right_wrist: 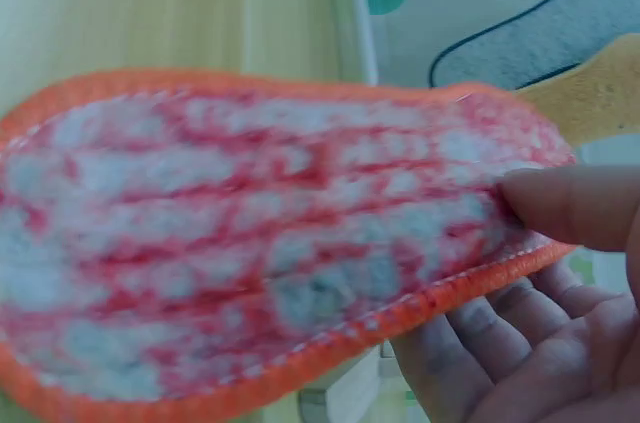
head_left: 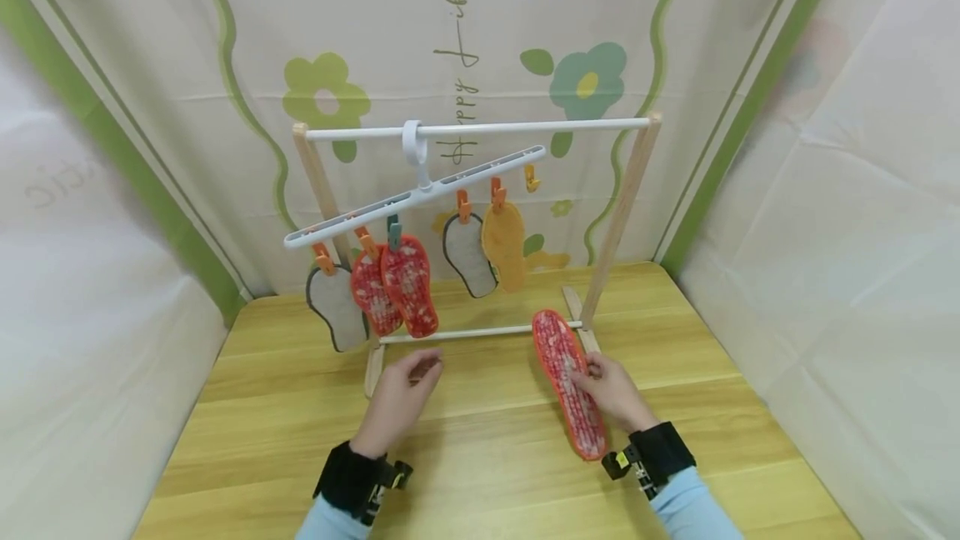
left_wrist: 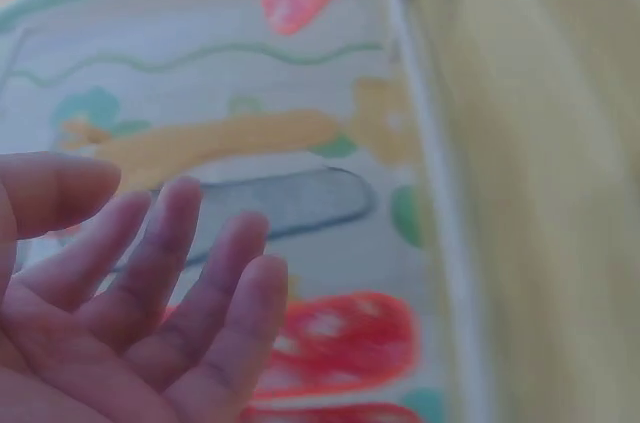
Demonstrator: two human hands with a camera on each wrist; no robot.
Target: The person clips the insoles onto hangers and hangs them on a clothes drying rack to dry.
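Head view: right hand [head_left: 611, 394] holds red insole [head_left: 568, 382], lengthwise away.

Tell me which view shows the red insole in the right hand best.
The head view: the red insole shows whole, from toe to heel, gripped by the right hand above the table. The right wrist view shows only its blurred patterned face close up, thumb on top. The left wrist view does not show it clearly.
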